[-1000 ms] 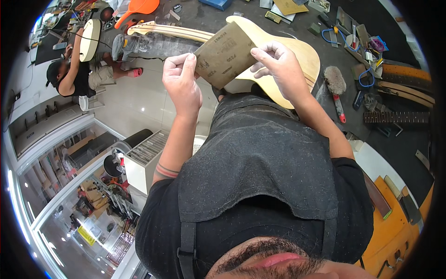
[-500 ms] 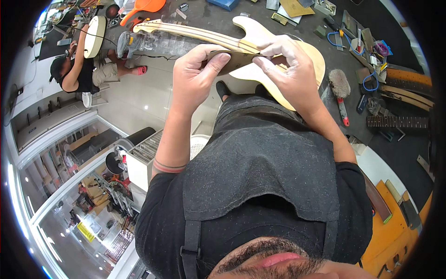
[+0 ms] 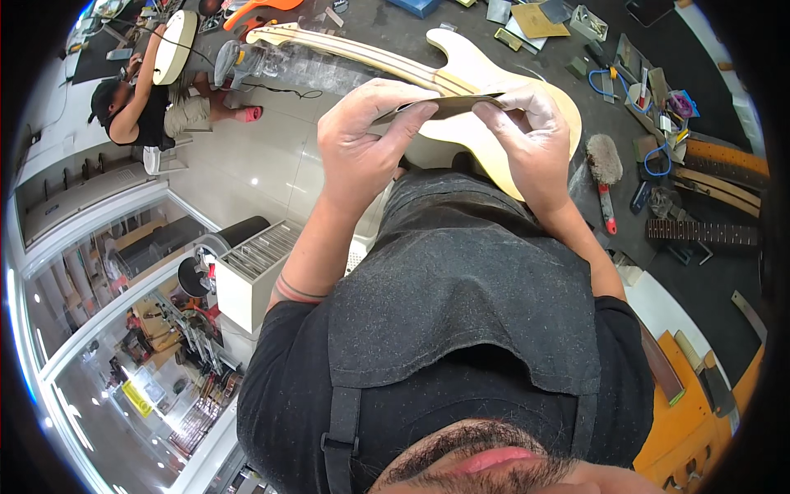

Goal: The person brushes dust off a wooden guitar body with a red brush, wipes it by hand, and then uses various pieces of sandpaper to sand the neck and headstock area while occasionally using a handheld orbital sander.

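Above the workbench I hold a bent, brown-grey sheet of sandpaper (image 3: 454, 106) between both hands. My left hand (image 3: 366, 140) pinches its left end between thumb and fingers. At the other end, my right hand (image 3: 533, 136), whitened with dust, grips it the same way. Below and beyond the hands lies a pale, unpainted electric guitar (image 3: 485, 74), its neck pointing to the far left. The hands and sheet hide part of its body. Whether the sheet touches the guitar I cannot tell.
A brush with a red handle (image 3: 606, 198) lies right of the guitar. Farther right are a blue cord (image 3: 605, 82), several tools and a loose fretted neck (image 3: 699, 232). At the far left, a person (image 3: 136, 115) handles a cream guitar body (image 3: 175, 49). A slatted white box (image 3: 247, 288) stands left.
Both hands have shifted slightly right. The sandpaper has tipped, so its broad face now shows as a narrow curved strip. Both hands keep hold of it.
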Motion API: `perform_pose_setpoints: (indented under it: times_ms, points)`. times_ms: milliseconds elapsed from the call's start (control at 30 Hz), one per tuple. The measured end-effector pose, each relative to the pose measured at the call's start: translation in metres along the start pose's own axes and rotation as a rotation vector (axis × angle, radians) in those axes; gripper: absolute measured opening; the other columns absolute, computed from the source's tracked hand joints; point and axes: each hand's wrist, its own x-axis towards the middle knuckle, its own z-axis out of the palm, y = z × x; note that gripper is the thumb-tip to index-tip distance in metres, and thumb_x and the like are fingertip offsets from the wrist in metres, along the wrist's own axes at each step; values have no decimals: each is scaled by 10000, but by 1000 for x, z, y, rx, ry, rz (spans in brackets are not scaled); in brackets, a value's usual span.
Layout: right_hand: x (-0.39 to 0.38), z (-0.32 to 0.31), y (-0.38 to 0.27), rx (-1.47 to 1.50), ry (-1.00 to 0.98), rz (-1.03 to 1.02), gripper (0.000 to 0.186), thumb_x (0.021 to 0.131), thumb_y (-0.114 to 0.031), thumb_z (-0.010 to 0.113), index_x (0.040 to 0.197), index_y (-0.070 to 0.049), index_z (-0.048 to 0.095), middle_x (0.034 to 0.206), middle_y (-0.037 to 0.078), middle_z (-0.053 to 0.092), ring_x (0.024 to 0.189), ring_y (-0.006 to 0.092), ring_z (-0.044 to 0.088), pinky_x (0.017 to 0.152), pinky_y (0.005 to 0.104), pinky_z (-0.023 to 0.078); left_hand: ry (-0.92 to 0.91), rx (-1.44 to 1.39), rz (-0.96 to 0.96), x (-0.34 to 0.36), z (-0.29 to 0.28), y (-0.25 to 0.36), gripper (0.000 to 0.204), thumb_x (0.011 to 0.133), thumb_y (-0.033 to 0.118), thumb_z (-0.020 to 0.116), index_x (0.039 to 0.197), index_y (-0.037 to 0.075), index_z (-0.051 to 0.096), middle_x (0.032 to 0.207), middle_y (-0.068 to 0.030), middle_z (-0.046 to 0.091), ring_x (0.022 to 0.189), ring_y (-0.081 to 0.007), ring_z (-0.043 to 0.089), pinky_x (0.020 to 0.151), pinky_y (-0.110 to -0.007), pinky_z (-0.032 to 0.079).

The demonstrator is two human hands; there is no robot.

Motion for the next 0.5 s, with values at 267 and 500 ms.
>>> perform_pose_setpoints:
  times_ms: [267, 500]
  points:
    - [3, 3, 2, -19, -17, -428, 228, 917, 98, 827, 1000, -10, 643, 1361, 165, 614, 1312, 294, 689, 1029, 384, 606, -96, -51, 37, -16, -4, -15, 455, 915, -52, 848, 1294, 32, 610, 1312, -192, 742, 1268, -287, 705, 1107, -414, 544]
    - [1, 6, -16, 8, -319, -582, 337, 953, 89, 757, 1080, -62, 484, 1407, 297, 655, 1408, 499, 631, 1139, 507, 538, -15, -197, -167, -24, 15, -11, 747, 1048, -7, 687, 1683, 23, 296, 1657, -200, 466, 1553, -305, 463, 1258, -461, 418]
